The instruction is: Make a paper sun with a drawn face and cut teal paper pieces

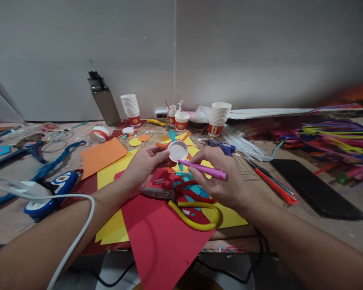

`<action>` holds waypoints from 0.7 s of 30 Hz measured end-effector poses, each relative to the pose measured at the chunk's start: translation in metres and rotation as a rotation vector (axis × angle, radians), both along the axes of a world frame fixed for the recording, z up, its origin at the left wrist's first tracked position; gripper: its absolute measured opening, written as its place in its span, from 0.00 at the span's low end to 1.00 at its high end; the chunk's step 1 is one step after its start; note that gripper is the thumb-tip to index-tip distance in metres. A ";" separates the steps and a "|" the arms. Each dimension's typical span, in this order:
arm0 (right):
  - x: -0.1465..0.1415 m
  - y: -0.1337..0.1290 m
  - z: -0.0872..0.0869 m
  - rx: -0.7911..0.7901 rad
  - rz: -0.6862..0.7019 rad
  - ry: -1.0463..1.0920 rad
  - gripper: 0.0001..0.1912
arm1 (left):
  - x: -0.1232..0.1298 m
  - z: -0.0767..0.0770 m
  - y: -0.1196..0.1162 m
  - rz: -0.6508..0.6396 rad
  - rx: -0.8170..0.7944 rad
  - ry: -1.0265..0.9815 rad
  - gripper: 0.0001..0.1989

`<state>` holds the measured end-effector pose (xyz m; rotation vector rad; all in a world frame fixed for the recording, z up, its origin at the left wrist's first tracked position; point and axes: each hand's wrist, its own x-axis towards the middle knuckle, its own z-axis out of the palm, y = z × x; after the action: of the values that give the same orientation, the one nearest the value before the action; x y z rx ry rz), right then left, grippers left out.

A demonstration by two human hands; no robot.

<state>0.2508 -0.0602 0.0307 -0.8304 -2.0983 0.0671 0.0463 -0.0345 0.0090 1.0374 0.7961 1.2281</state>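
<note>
My left hand (145,163) pinches the edge of a small round white paper cup base (178,151), with its shallow rim facing me. Orange and teal paper strips stick out around it. A purple marker pen (208,170) is in my right hand (222,175), its tip at the lower rim of the cup base. Below both hands lie scissors (196,223) with red and yellow handles, partly over teal paper scraps and a red paper sheet (166,245). Yellow sheets (113,225) spread underneath, and an orange sheet (101,155) is left of my left hand.
Stacked paper cups (220,117) and another cup stack (130,108) stand at the back, near a dark bottle (105,102). On the right are a red utility knife (275,187), a black phone-like slab (314,187) and colourful pipe cleaners (345,141). A white cable (89,217) crosses my left forearm.
</note>
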 end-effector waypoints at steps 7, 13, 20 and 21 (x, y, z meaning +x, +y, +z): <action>0.000 -0.002 0.004 0.012 -0.014 0.017 0.03 | 0.000 0.000 0.000 -0.006 0.019 -0.006 0.13; 0.000 -0.002 0.003 0.004 -0.050 0.017 0.02 | 0.000 0.002 -0.001 -0.001 0.022 -0.017 0.14; 0.001 -0.001 0.003 0.012 -0.077 0.018 0.03 | 0.002 0.004 -0.002 0.012 0.012 -0.018 0.13; 0.001 -0.001 0.004 0.016 -0.083 0.017 0.03 | 0.002 0.004 -0.002 0.012 0.012 -0.017 0.13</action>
<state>0.2516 -0.0616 0.0344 -0.9035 -2.0439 0.0125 0.0480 -0.0365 0.0129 1.0319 0.7836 1.2523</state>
